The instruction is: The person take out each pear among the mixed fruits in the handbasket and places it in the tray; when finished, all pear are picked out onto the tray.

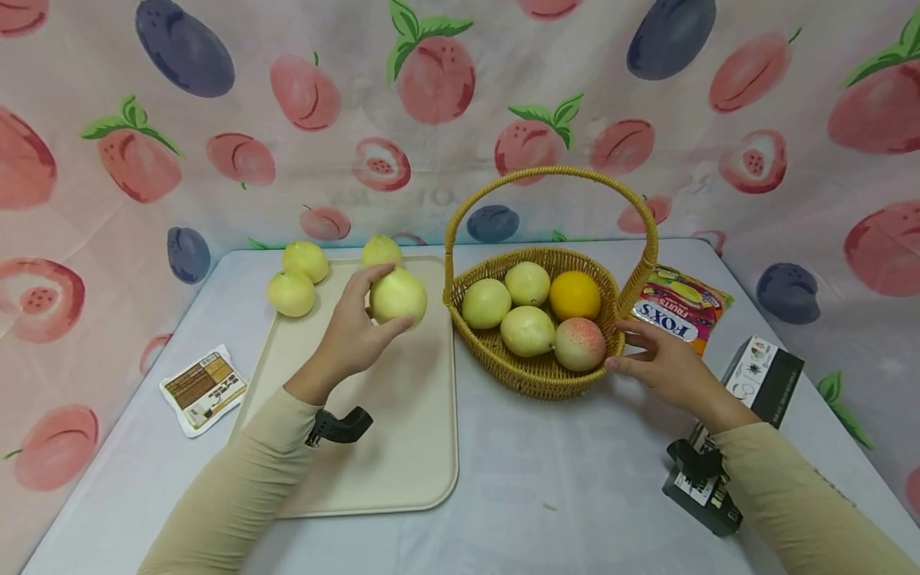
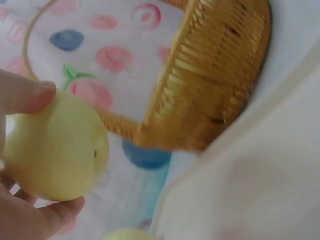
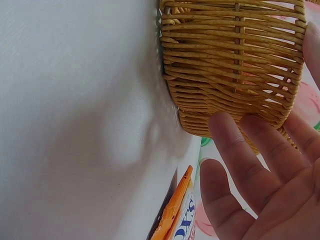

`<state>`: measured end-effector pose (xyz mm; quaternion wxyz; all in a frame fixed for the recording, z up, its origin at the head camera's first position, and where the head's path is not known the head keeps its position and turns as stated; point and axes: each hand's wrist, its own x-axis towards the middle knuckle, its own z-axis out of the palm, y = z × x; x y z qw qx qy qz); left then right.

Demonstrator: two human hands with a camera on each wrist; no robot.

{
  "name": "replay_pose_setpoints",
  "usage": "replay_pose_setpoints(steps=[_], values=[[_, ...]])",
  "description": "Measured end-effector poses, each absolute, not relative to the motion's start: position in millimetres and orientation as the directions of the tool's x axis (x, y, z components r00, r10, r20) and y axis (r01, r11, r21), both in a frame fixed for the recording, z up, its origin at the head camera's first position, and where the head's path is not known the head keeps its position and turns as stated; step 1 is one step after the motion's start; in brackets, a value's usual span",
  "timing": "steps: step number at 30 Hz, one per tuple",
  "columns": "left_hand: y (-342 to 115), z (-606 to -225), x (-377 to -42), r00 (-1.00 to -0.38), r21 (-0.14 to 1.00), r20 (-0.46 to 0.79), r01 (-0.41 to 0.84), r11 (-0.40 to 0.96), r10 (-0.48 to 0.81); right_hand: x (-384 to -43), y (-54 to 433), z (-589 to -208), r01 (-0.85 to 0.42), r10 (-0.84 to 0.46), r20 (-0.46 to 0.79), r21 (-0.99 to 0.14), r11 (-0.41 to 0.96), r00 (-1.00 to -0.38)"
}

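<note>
A pale yellow pear point(image 1: 398, 297) is held by my left hand point(image 1: 359, 323) above the tray, thumb and fingers around its sides. The left wrist view shows the pear point(image 2: 57, 147) close up, with a small dimple facing right. My right hand point(image 1: 664, 367) holds the right end of the wicker basket point(image 1: 539, 383) at its rim. In the right wrist view, fingertips point(image 3: 225, 127) touch the basket's outer wall, and the thumb is near the rim. Inside the basket lie several pale yellow pears point(image 1: 528, 331), an orange point(image 1: 575, 295) and a pinkish peach point(image 1: 580, 345).
Two pears point(image 1: 291, 293) sit at the back left corner of the beige tray point(image 1: 388, 447), another pear point(image 1: 381, 250) at its back edge. A flat food packet point(image 1: 204, 391) lies left of it. Right of the basket are a candy bag point(image 1: 679, 307) and a black-and-white box point(image 1: 765, 379).
</note>
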<state>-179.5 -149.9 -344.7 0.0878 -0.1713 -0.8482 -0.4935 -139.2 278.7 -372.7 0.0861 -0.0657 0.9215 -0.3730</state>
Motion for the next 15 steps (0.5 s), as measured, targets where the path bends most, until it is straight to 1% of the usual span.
replay_pose_setpoints(steps=[7, 15], values=[[-166.8, -353.5, -189.9, -0.944, 0.786, 0.295, 0.329, 0.524, 0.151, -138.9, 279.7, -373.1, -0.053, -0.184, -0.112, -0.704, 0.708, -0.976], [-180.5, -368.8, -210.0, -0.944, 0.766, 0.314, 0.316, 0.56, 0.103, -139.5, 278.1, -372.1, -0.046, -0.178, -0.115, -0.704, 0.709, -0.977]])
